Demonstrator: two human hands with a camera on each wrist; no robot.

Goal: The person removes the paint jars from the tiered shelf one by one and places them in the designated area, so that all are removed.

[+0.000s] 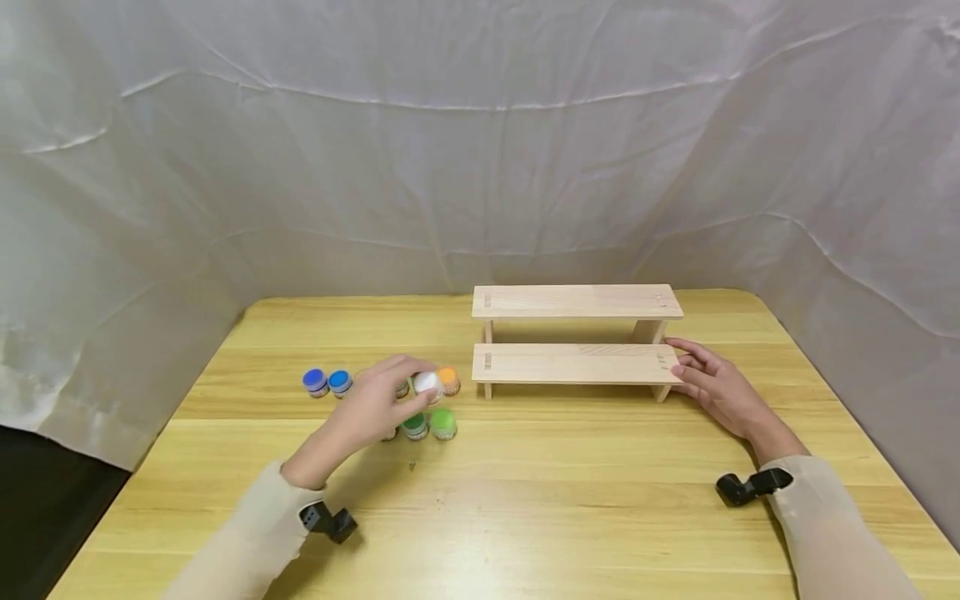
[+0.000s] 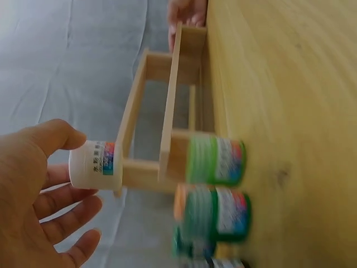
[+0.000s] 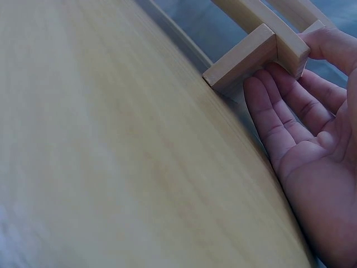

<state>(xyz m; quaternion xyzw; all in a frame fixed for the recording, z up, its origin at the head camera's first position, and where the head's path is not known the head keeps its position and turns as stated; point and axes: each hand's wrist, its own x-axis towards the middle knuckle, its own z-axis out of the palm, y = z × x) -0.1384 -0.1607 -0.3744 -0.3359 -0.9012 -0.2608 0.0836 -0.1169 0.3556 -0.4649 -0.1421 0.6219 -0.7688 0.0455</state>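
Between thumb and fingers my left hand pinches a small white paint jar, raised above the other jars in the left wrist view. A light green jar and a dark green jar stand just below it in the head view, an orange-lidded jar right beside it. My right hand holds the right end of a two-tier wooden shelf, thumb on the lower board's top and fingers beneath its edge in the right wrist view. My left hand partly hides several jars.
Two blue-lidded jars, one of them darker, stand at the left of the group on the wooden table. Grey cloth hangs behind the table and along its sides. Each sleeve carries a black wrist camera.
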